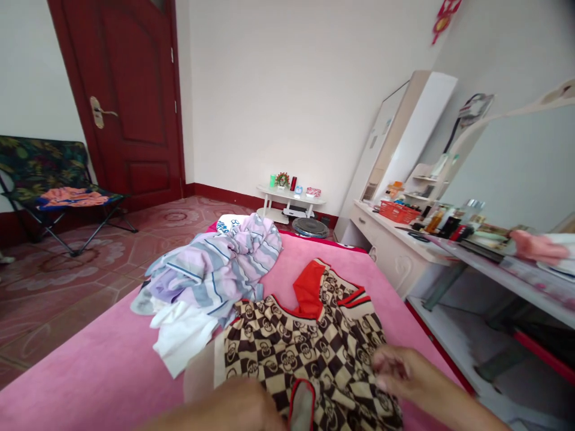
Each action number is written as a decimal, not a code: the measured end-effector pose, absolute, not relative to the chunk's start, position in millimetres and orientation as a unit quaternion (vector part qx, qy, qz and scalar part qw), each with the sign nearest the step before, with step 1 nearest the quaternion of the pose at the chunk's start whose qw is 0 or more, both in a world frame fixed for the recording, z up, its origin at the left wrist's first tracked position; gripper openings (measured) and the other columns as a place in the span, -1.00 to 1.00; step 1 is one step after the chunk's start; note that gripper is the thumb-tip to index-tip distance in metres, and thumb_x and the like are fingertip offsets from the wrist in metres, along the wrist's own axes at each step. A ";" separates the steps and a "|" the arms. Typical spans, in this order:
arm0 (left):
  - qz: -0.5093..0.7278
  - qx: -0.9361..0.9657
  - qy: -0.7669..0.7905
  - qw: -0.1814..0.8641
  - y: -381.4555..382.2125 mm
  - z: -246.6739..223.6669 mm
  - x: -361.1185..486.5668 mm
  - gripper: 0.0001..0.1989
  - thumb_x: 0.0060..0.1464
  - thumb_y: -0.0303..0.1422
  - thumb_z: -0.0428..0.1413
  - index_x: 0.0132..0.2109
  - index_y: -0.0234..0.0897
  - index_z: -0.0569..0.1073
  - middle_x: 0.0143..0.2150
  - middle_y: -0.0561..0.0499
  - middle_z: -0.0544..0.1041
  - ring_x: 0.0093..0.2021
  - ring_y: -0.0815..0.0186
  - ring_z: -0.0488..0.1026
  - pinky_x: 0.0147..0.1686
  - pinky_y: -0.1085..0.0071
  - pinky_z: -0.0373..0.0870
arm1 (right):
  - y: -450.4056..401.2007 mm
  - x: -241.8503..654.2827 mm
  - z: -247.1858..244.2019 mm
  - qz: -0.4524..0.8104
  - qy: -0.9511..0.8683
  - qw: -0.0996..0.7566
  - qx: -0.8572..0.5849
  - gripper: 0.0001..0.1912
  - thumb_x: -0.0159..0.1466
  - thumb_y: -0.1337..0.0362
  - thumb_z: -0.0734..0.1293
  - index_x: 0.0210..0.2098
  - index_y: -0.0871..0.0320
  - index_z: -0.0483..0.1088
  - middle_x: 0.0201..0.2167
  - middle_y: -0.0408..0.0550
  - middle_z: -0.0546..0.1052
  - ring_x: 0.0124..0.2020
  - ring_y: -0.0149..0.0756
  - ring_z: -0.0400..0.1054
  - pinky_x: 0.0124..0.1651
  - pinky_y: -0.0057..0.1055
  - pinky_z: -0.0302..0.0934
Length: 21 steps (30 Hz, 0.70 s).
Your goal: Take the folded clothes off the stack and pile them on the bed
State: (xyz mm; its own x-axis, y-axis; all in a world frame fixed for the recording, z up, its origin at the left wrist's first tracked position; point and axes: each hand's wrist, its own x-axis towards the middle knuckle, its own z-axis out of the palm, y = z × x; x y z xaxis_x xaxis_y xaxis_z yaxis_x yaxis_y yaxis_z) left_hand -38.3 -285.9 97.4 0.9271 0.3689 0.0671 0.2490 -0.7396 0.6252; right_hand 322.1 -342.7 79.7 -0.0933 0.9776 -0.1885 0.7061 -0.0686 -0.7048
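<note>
A brown-and-beige checked garment [287, 353] with red trim lies spread and wrinkled on the pink bed cover [108, 359]. A red part [309, 287] of it shows at its far side, and a red-edged opening is near the bottom of the view. My right hand [398, 371] is at the garment's right edge, with fingers curled in against the cloth. My left hand [245, 404] is over its near left part, blurred, its fingers hidden. Beside the garment, to the left, are a white cloth [184, 335] and a heap of striped lilac-and-grey fabric [220, 263].
Along the right side stands a dressing table [404, 239] with bottles, a red basket [399, 211] and a mirror. A low white table [287, 194] is beyond the bed's far end. A folding chair [58, 173] with orange cloth stands left, by the dark red door [130, 96].
</note>
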 end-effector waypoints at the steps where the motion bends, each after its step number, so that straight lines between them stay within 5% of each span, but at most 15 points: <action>1: 0.089 0.929 0.202 0.298 -282.5 88.9 -37.2 -0.76 0.07 -0.23 0.12 -0.09 -0.06 0.51 -0.23 0.06 0.55 -0.24 0.27 0.47 -0.26 0.47 0.34 | -340.0 322.4 72.1 0.306 -0.648 0.215 -0.663 -0.80 0.10 0.21 0.34 -0.29 0.16 0.40 -0.47 -0.16 0.43 -0.48 -0.38 0.26 -0.42 -0.48 0.09; 4: 0.083 0.917 0.301 0.249 -271.8 64.7 -32.8 -0.56 -0.09 -0.29 0.21 0.01 -0.05 0.44 -0.06 0.00 0.48 -0.11 0.17 0.44 -0.15 0.37 0.33 | -325.9 319.4 50.9 0.193 -0.633 0.238 -0.711 -0.66 0.05 0.26 0.34 -0.15 0.13 0.38 -0.37 -0.15 0.45 -0.48 -0.37 0.28 -0.40 -0.45 0.12; 7: 0.067 0.911 0.316 0.257 -267.1 50.6 -30.3 -0.72 -0.14 -0.41 0.18 -0.20 -0.10 0.48 -0.17 0.05 0.49 -0.21 0.23 0.44 -0.24 0.41 0.31 | -312.4 314.8 36.1 0.162 -0.654 0.208 -0.709 -0.89 0.06 0.33 0.27 -0.40 0.15 0.41 -0.48 -0.14 0.45 -0.44 -0.33 0.31 -0.36 -0.44 0.14; 10: 0.080 0.908 0.307 0.273 -261.6 55.9 -34.5 -0.84 -0.18 -0.50 0.12 -0.37 -0.18 0.43 -0.34 0.10 0.47 -0.33 0.31 0.40 -0.35 0.46 0.24 | -305.8 315.0 37.8 0.155 -0.660 0.229 -0.699 -0.90 0.04 0.37 0.23 -0.57 0.15 0.35 -0.54 -0.13 0.44 -0.47 -0.33 0.31 -0.38 -0.43 0.14; 14: 0.228 0.875 0.337 0.262 -236.5 90.5 -52.6 -0.95 -0.03 -0.47 0.06 -0.41 -0.24 0.35 -0.39 0.08 0.42 -0.36 0.34 0.35 -0.37 0.46 0.22 | -311.3 323.5 67.7 0.164 -0.550 0.429 -0.698 -0.88 0.11 0.22 0.24 -0.50 0.12 0.28 -0.61 -0.16 0.40 -0.54 -0.32 0.32 -0.44 -0.42 0.18; 18: 0.430 0.782 0.353 0.281 -212.8 118.7 -71.7 -0.85 0.19 -0.29 -0.03 -0.31 -0.25 0.31 -0.22 0.00 0.45 -0.21 0.29 0.40 -0.22 0.41 0.31 | -325.4 330.0 89.4 0.198 -0.360 0.664 -0.625 -0.80 0.14 0.11 0.26 -0.33 0.06 0.19 -0.55 -0.20 0.41 -0.50 -0.28 0.43 -0.43 -0.41 0.27; 21: 0.423 0.795 0.337 0.273 -218.9 114.4 -73.4 -0.85 0.21 -0.26 -0.04 -0.25 -0.24 0.30 -0.02 -0.06 0.42 -0.02 0.23 0.38 -0.05 0.33 0.31 | -329.7 337.5 80.1 0.221 -0.358 0.624 -0.658 -0.68 0.10 0.03 0.29 -0.29 0.06 0.17 -0.42 -0.11 0.47 -0.41 -0.18 0.48 -0.43 -0.35 0.31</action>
State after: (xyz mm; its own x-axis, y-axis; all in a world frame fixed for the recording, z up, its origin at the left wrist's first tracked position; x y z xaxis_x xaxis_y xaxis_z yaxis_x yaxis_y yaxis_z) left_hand -73.4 -218.9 114.4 0.4142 0.7676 0.4891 0.3055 -0.6234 0.7197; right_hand 337.5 -329.7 80.1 0.6459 0.7474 0.1557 0.1951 0.0356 -0.9801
